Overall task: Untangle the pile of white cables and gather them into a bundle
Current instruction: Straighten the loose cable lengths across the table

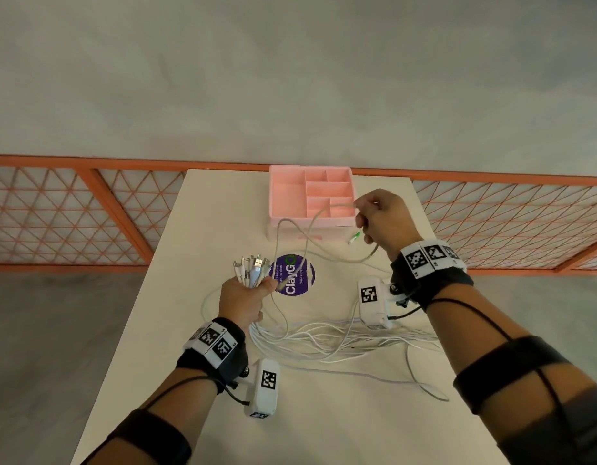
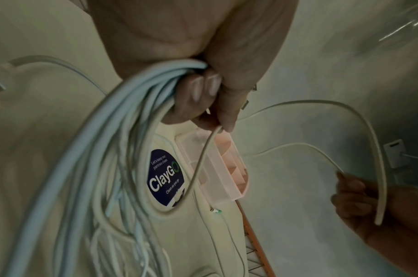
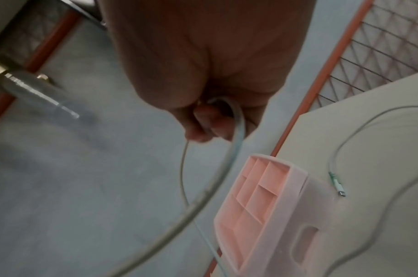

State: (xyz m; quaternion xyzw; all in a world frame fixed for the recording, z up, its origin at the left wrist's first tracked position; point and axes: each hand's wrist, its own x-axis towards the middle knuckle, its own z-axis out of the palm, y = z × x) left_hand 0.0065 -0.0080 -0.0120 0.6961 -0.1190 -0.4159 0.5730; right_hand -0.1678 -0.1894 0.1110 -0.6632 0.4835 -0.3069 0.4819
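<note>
Left hand (image 1: 243, 298) fists the cable bundle (image 1: 252, 268), frame centre. Right hand (image 1: 384, 219) pinches one loose cable (image 1: 324, 209), probably single, crossing the pink organizer (image 1: 290, 196); purple sticker (image 1: 295, 275) below.

Black wristbands (image 1: 216, 350), apparently tag-marked.

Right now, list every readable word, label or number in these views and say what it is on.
"ClayGO" on the round purple sticker on the table.
"Let's keep our pantries clean." on the same sticker.
"Clean as you go" on the same sticker.
The wrist bands and white camera blocks carry only black-and-white square codes, no words.
</note>
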